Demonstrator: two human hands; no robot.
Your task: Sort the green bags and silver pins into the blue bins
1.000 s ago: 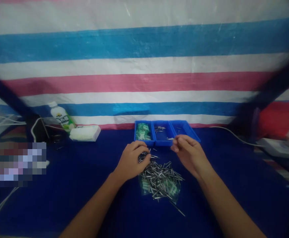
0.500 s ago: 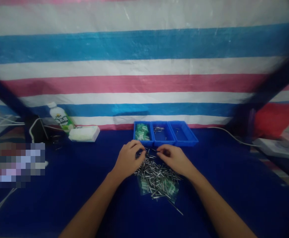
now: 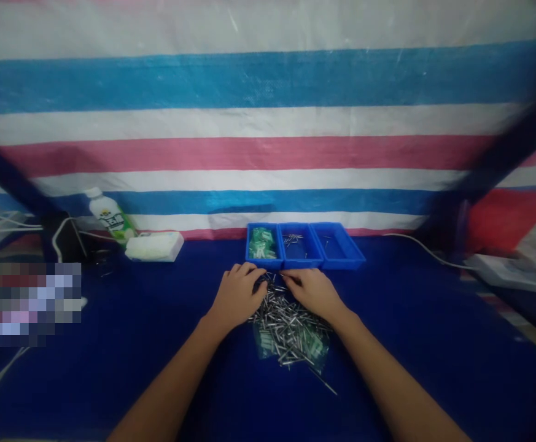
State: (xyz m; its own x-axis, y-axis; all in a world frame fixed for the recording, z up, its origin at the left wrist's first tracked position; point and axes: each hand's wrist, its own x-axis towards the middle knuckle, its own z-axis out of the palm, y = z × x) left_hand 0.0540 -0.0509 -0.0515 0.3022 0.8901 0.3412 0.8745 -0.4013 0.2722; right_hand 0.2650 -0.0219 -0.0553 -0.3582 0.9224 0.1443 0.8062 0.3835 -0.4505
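Observation:
A heap of thin, shiny metal pins (image 3: 288,322) lies on the dark blue tabletop, partly over green-and-white plastic packets (image 3: 316,345). At the heap's upper left edge, my left hand (image 3: 235,298) rests with fingers bent and a gap between thumb and forefinger. My right hand (image 3: 317,291) reaches over the upper right of the heap, its thumb and fingertips drawn together; whatever they grip is too small to make out. Just beyond both hands stand three blue trays: the left tray (image 3: 264,264) holds green packets, the middle tray (image 3: 299,263) several pins, the right tray (image 3: 345,264) a few.
Toward the back left are a white bottle (image 3: 108,215) with a green label and a tissue pack (image 3: 155,247). A white cable (image 3: 427,247) runs to a white object (image 3: 502,273) at the right. A striped sheet (image 3: 268,153) closes off the back.
My right hand has moved left over the heap, closer to my left hand, and its fingers have come together. My left hand has shifted only slightly. The trays look unchanged.

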